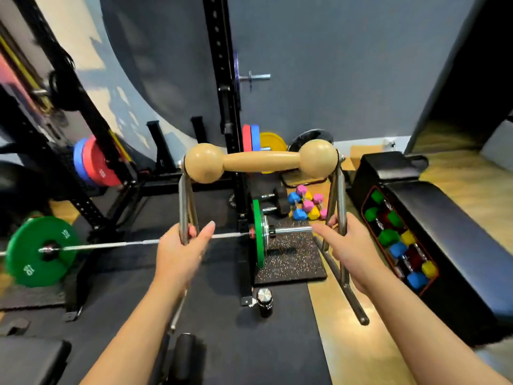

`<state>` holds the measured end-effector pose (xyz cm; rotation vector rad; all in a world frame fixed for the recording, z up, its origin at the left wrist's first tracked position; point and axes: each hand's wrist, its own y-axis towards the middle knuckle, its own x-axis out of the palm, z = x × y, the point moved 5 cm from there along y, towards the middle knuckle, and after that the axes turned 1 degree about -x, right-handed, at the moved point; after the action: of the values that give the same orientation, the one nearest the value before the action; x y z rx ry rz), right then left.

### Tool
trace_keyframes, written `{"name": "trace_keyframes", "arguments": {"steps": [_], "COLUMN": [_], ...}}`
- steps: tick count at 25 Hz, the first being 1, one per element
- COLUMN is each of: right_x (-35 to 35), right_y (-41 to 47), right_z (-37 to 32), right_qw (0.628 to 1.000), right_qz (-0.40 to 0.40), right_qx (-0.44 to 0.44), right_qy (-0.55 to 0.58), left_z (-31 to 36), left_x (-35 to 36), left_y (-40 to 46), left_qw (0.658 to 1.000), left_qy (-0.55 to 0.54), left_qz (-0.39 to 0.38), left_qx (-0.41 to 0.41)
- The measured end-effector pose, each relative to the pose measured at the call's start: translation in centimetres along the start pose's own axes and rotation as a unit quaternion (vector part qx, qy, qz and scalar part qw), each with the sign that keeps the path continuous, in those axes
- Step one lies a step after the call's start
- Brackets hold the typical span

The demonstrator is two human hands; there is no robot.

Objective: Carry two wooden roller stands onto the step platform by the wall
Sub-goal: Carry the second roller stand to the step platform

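Note:
I hold one roller stand in the air in front of me. Its wooden roller [261, 160], a bar with a ball at each end, sits across the top of a metal frame [340, 195]. My left hand [180, 245] grips the frame's left leg, fingers curled round the tube. My right hand [347, 245] grips the right leg the same way. The frame's lower feet trail back beside my forearms. A second roller stand is not in view, nor can I tell which thing is the step platform.
A black squat rack [224, 107] stands straight ahead with a barbell carrying green plates [41, 251]. Small coloured dumbbells [306, 202] lie on the floor behind the stand. A black bench [444, 232] with a dumbbell tray is at right. A dark bottle [264, 301] stands on the mat.

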<state>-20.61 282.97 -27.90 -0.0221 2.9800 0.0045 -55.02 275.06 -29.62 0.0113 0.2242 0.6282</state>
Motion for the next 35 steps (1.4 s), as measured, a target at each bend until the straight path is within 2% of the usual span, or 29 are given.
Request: {"name": "trace_keyframes", "arguments": {"steps": [3, 7, 9, 11, 16, 22, 28, 32, 35], "right_x": [-2.1, -4.8, -5.9, -6.7, -8.3, -8.6, -7.6, -5.2, -2.4], "right_y": [0.5, 0.9, 0.9, 0.6, -1.2, -2.8, -2.8, -2.2, -1.8], "right_z": [-8.7, -17.2, -21.1, -24.1, -31.2, -34.8, -35.0, -34.9, -35.5], "right_qw": [0.997, 0.990, 0.986, 0.981, 0.963, 0.952, 0.950, 0.949, 0.943], "right_qz": [0.019, 0.045, 0.044, 0.054, 0.062, 0.046, 0.037, 0.007, -0.017], "right_qx": [-0.071, -0.135, -0.161, -0.182, -0.260, -0.298, -0.304, -0.310, -0.328], "right_qy": [-0.024, -0.022, 0.018, 0.039, 0.043, 0.054, 0.060, 0.060, 0.061], "left_z": [8.2, 18.2, 23.3, 27.3, 33.9, 36.8, 36.8, 35.9, 35.1], "left_x": [-0.4, -2.2, -3.4, -4.2, -6.2, -7.7, -8.7, -10.9, -13.7], "left_y": [0.4, 1.2, 1.0, 0.9, -0.8, -2.0, -2.6, -3.3, -4.4], "left_qw": [0.998, 0.988, 0.982, 0.975, 0.964, 0.957, 0.959, 0.961, 0.957], "left_qy": [-0.044, -0.039, -0.041, -0.019, -0.068, -0.073, -0.094, -0.093, -0.075], "left_qz": [-0.005, 0.004, 0.008, 0.018, 0.013, 0.012, 0.024, 0.053, 0.107], "left_qx": [0.051, 0.146, 0.186, 0.220, 0.258, 0.281, 0.267, 0.254, 0.257]}}
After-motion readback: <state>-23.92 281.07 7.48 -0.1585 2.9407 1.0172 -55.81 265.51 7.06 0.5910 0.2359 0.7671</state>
